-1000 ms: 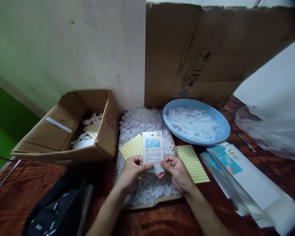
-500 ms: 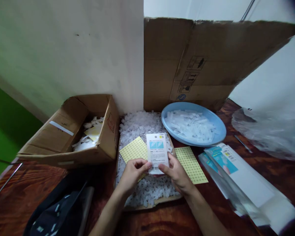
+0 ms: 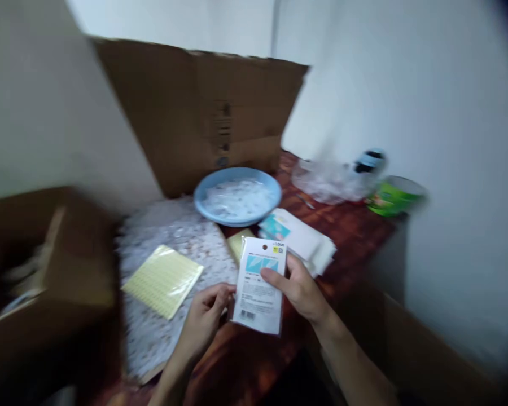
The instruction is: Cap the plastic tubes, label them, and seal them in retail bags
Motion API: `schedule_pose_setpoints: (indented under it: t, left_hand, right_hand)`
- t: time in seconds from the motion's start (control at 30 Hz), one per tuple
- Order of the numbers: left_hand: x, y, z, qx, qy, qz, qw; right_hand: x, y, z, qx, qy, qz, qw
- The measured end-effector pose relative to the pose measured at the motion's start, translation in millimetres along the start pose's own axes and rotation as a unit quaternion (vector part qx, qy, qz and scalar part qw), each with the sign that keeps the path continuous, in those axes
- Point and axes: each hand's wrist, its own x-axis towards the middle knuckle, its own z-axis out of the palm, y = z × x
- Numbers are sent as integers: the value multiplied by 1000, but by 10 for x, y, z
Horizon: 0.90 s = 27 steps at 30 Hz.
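A small flat packet (image 3: 260,304) with a white printed card, blue pictures and a barcode is held upright before me. My right hand (image 3: 298,287) grips its right side, the thumb lying across the front. At the packet's left edge, my left hand (image 3: 209,310) is closed in a pinch on the edge. Left of the hands, a yellow sticker sheet (image 3: 164,282) rests on a shallow cardboard tray of small translucent pieces (image 3: 146,344). A second yellow sheet (image 3: 237,245) shows partly behind the packet.
A blue basin (image 3: 201,208) of clear pieces stands behind. To its right lie a stack of white and blue packets (image 3: 300,231) and crumpled clear plastic (image 3: 322,180). A green tub (image 3: 392,197) is near the table's right edge. An open carton (image 3: 80,259) stands left.
My view has swung to the right, bringing the green tub into sight. The packet is closer and tilted slightly. My left hand has moved from its lower front to its left edge; my right thumb sits higher.
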Motion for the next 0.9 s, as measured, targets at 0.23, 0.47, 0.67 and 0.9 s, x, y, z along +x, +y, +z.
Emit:
schedule_pose_setpoints:
  t: [0.23, 0.47, 0.67, 0.9]
  left_hand:
    - [-130, -321, 1898, -44, -163, -115, 979]
    - [-426, -695, 2288, 15, -154, -136, 979]
    - [-498, -380, 1753, 81, -150, -121, 978]
    - [-677, 566, 689, 116, 58, 57, 990]
  right_hand:
    - [-1319, 346, -1238, 27, 340, 16, 940]
    - [-2059, 1285, -1686, 48, 432, 126, 892]
    - [-1594, 631, -1138, -61, 117, 59, 989]
    - [493, -507, -623, -298, 12, -159, 941]
